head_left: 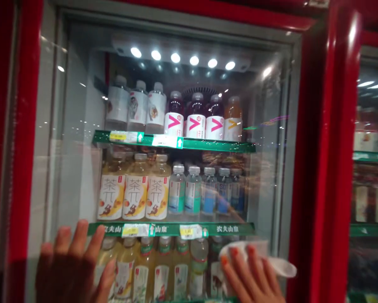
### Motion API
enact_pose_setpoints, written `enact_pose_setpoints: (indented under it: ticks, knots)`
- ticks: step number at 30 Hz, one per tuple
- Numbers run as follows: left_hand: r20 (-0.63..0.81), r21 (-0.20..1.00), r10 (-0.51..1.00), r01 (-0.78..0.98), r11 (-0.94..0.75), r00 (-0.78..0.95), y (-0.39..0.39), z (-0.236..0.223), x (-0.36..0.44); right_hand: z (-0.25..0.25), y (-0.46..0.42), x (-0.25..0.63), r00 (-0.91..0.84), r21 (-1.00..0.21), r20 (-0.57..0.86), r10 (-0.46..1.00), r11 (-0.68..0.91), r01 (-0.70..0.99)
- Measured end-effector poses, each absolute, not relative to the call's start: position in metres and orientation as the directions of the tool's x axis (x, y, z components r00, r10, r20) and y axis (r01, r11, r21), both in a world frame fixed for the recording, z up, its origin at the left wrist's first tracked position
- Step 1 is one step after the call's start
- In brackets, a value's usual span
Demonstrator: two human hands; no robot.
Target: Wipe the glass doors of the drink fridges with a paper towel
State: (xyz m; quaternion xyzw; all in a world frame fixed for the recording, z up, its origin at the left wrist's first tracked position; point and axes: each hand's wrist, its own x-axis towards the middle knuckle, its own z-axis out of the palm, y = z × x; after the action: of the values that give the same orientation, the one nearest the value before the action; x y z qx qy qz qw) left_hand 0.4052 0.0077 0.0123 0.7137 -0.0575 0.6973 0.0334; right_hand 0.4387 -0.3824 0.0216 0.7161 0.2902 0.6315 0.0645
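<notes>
- And the right hand [252,275], its grip flat and uncurled, pressed a white cloth [283,266] against the glass door [266,181]!
- Left hand [73,269], grip spread wide, held nothing visible!

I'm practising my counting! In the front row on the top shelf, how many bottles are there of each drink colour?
Clear bottles: 3
Dark purple bottles: 3
Orange bottle: 1
Total: 7
</notes>
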Motion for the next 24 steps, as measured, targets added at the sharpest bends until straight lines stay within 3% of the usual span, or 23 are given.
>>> enact_pose_setpoints:
  ticks: [3, 4, 6, 8, 9, 10, 11, 13, 15, 17, 20, 21, 22, 24]
  knots:
    - [0.998, -0.047, -0.051, -0.1, -0.994, 0.034, 0.002, 0.015, 0.399, 0.032, -0.369, 0.444, 0.15, 0.153, 0.969, 0.197, -0.953, 0.261]
    - [0.998, -0.057, -0.06, -0.1, -0.993, 0.026, 0.0, 0.016, 0.397, 0.02, -0.359, 0.443, 0.166, 0.104, 0.974, 0.152, -0.958, 0.268]
    - [0.996, -0.084, -0.086, -0.084, -0.993, 0.014, -0.005, 0.017, 0.392, -0.023, -0.341, 0.437, 0.135, 0.178, 0.961, 0.24, -0.917, 0.356]
    - [0.995, -0.091, -0.093, -0.058, -0.994, 0.026, -0.009, 0.019, 0.388, -0.064, -0.338, 0.426, 0.016, 0.374, 0.906, 0.424, -0.816, 0.44]
    - [0.995, -0.09, -0.092, -0.052, -0.995, 0.042, -0.01, 0.019, 0.387, -0.074, -0.344, 0.422, 0.004, 0.421, 0.882, 0.472, -0.791, 0.445]
    - [0.994, -0.09, -0.093, -0.051, -0.995, 0.059, -0.011, 0.019, 0.387, -0.075, -0.352, 0.42, 0.045, 0.393, 0.89, 0.453, -0.815, 0.426]
    - [0.993, -0.092, -0.096, -0.056, -0.994, 0.068, -0.011, 0.019, 0.387, -0.065, -0.36, 0.42, 0.126, 0.3, 0.92, 0.372, -0.872, 0.387]
    - [0.993, -0.091, -0.096, -0.071, -0.993, 0.075, -0.011, 0.016, 0.389, -0.026, -0.363, 0.426, 0.287, -0.008, 0.955, 0.07, -0.965, 0.262]
    - [0.994, -0.076, -0.081, -0.081, -0.994, 0.067, -0.009, 0.014, 0.39, 0.014, -0.338, 0.431, 0.297, -0.2, 0.946, -0.128, -0.953, 0.229]
    - [0.995, -0.071, -0.077, -0.092, -0.993, 0.06, -0.008, 0.012, 0.39, 0.026, -0.295, 0.428, 0.253, -0.124, 0.966, -0.055, -0.957, 0.263]
    - [0.995, -0.069, -0.078, -0.13, -0.989, 0.064, -0.006, 0.013, 0.384, -0.01, -0.252, 0.418, 0.145, 0.295, 0.921, 0.363, -0.889, 0.351]
    - [0.994, -0.061, -0.074, -0.155, -0.986, 0.082, -0.006, 0.013, 0.381, -0.025, -0.254, 0.416, 0.131, 0.357, 0.896, 0.424, -0.865, 0.353]
    - [0.992, -0.046, -0.067, -0.187, -0.981, 0.108, -0.006, 0.014, 0.379, -0.034, -0.266, 0.416, 0.151, 0.342, 0.899, 0.412, -0.874, 0.345]
    - [0.984, 0.0, -0.043, -0.248, -0.969, 0.17, -0.008, 0.014, 0.375, -0.03, -0.302, 0.421, 0.246, 0.108, 0.951, 0.189, -0.946, 0.306]
